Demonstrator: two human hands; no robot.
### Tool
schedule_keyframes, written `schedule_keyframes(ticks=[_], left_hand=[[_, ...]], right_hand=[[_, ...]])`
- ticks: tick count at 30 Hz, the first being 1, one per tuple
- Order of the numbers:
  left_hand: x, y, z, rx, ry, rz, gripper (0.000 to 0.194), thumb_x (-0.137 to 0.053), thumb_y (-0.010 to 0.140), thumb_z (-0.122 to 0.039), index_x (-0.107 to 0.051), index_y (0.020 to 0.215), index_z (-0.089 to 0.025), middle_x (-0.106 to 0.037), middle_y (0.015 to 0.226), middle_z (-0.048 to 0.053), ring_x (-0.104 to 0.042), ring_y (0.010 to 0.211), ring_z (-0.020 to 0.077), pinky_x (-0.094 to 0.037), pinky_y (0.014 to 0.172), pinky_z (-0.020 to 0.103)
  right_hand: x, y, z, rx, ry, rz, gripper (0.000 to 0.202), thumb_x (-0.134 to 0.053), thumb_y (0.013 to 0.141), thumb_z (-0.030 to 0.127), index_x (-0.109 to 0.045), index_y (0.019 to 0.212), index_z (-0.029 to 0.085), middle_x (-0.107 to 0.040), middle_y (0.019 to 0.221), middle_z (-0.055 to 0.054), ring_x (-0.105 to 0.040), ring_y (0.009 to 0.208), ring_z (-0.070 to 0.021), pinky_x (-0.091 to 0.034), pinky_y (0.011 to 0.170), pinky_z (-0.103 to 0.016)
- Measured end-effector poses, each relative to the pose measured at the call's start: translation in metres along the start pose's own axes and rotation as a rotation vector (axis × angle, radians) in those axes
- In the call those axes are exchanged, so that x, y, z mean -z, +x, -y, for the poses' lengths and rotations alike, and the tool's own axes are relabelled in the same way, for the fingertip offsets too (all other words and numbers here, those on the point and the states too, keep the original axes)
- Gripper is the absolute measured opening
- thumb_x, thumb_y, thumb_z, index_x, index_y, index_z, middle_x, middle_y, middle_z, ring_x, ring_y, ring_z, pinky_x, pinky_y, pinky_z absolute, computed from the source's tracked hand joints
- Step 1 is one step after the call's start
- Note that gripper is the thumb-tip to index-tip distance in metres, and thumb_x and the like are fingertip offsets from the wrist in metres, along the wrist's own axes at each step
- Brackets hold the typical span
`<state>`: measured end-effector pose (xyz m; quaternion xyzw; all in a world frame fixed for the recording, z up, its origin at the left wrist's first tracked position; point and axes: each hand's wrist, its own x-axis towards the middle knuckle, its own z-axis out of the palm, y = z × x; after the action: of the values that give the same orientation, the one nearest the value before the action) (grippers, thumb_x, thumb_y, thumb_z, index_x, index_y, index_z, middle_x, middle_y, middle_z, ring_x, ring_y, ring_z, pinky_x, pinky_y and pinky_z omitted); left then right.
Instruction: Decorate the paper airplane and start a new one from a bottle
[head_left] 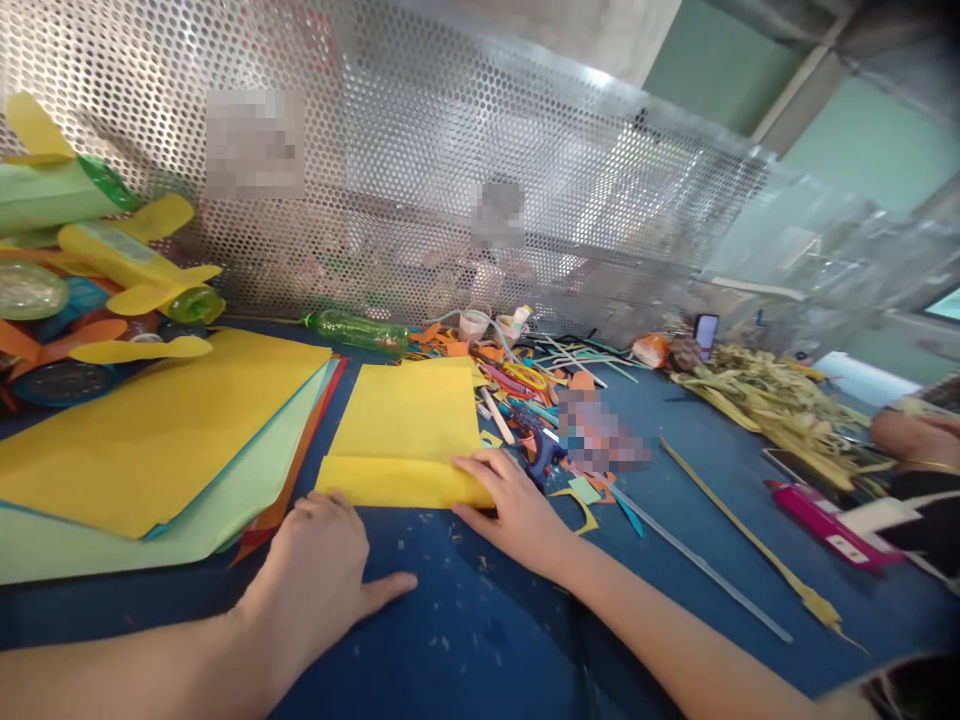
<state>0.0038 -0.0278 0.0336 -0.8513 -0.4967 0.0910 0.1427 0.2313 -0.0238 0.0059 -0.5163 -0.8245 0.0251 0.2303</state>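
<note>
A yellow sheet of paper point(409, 410) lies on the blue table, its near edge folded over into a band. My right hand point(510, 505) holds the right end of that band, thumb at the near edge and fingers on top. At the band's left end, my left hand point(322, 550) touches the paper with its fingertips. The left thumb sticks out to the right over the table, apart from the fingers.
Stacked coloured sheets point(180, 420) lie left, below bottle crafts point(135, 260). A green bottle point(360, 332), paper scraps and scissors point(544, 455) sit beyond. Rightward are a clear stick point(697, 565), a dried stalk point(757, 540), a pink power strip point(832, 525), husks point(772, 400) and another person's hand point(911, 438).
</note>
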Motion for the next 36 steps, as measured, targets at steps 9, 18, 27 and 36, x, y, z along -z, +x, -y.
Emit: schedule_keyframes(ticks=[9,18,27,36], left_hand=[[0.001,0.022,0.029,-0.508,-0.279,-0.846,0.034,-0.054,0.083,-0.035,-0.06,0.109,-0.015,-0.064,0.108,0.015,-0.053,0.112,0.0321,-0.049,0.086,0.042],[-0.014,0.028,0.014,-0.405,-1.293,-0.155,0.031,-0.061,0.078,-0.036,-0.06,0.104,-0.02,-0.066,0.092,0.009,-0.065,0.083,0.023,-0.053,0.077,0.038],[-0.021,0.047,0.017,-0.146,-2.411,0.196,0.079,-0.066,0.078,-0.022,-0.019,0.141,-0.025,-0.049,0.133,0.011,-0.048,0.121,0.0219,-0.035,0.105,0.036],[-0.02,0.05,0.022,0.025,-2.395,0.176,0.071,-0.066,0.076,-0.021,-0.033,0.138,-0.024,-0.053,0.129,0.01,-0.054,0.113,0.0315,-0.05,0.089,0.041]], right_hand=[[0.004,-0.002,-0.003,-0.013,0.272,-0.155,0.013,-0.054,0.082,0.017,-0.05,0.093,0.021,-0.054,0.098,-0.006,-0.055,0.095,-0.0185,-0.046,0.086,-0.035],[0.027,0.004,0.003,-0.442,1.235,-0.764,0.017,-0.061,0.081,0.031,-0.054,0.095,0.025,-0.066,0.096,0.0,-0.062,0.094,-0.0157,-0.053,0.075,-0.028],[0.006,0.007,0.013,-0.66,1.587,-0.421,0.036,-0.066,0.078,0.032,-0.057,0.112,0.026,-0.066,0.11,-0.002,-0.064,0.096,-0.0195,-0.054,0.079,-0.034],[0.014,0.008,0.007,-0.494,1.579,-0.168,0.035,-0.057,0.084,0.039,-0.055,0.116,0.027,-0.065,0.111,-0.003,-0.061,0.102,-0.0214,-0.05,0.084,-0.038]])
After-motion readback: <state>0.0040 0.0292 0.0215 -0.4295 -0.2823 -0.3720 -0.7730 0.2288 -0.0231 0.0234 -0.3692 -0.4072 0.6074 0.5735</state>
